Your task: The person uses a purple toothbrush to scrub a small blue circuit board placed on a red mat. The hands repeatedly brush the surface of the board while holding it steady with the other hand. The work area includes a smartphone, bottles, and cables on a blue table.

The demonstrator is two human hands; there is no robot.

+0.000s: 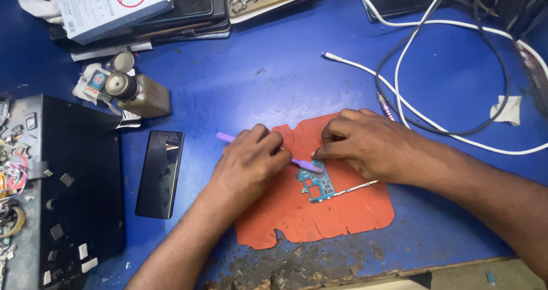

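Observation:
A small blue-green circuit board (317, 186) lies on a torn orange mat (337, 210) on the blue table. My left hand (251, 161) grips a purple plastic stick tool (225, 137) whose tip (311, 165) rests at the board's upper edge. My right hand (365, 144) rests on the mat just above the board, its fingertips pressing down beside the tool's tip. A thin metal strip (357, 187) sticks out from the board to the right.
A black phone (161, 173) lies left of the mat. A black box (63, 193) with small parts stands at far left. A metal-capped bottle (137, 93) is behind it. White and black cables (434, 79) loop at right. Boxes and trays (171, 10) line the back.

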